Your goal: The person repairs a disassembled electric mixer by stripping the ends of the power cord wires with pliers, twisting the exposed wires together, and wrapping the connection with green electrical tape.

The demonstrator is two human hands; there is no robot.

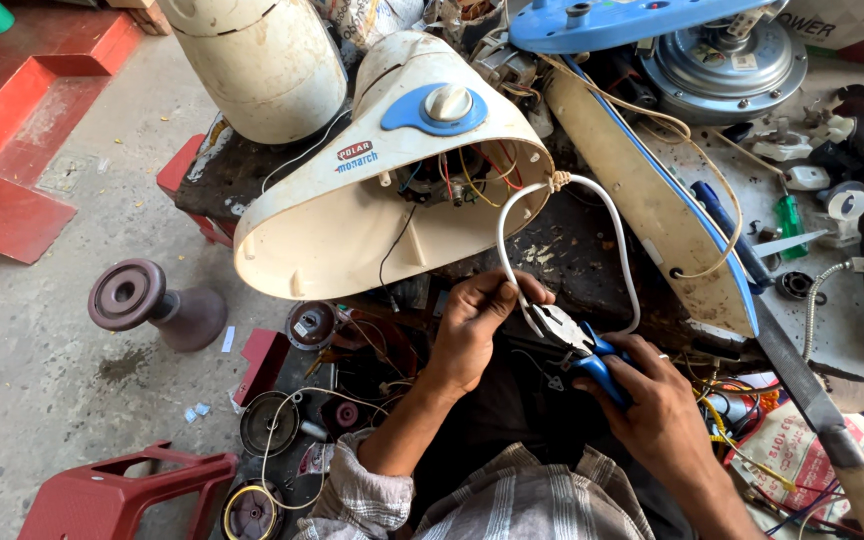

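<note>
Floor: bare grey concrete (32,330), littered with fan parts around a dark low workbench (572,260).
Housing: cream fan base cover (352,200) lay tilted on the bench, open side toward the person, coloured wires showing inside.
Cable: white cord (624,262) looped out from the housing (knotted at its rim) and back down to the hands.
Left hand (472,325): closed, pinching the cord.
Right hand (652,400): wrapped around blue-handled pliers (577,340), whose jaws met the cord just beside the left fingers.
Nearby: maroon plastic stool (122,495), blue-handled screwdriver (727,230).
</note>
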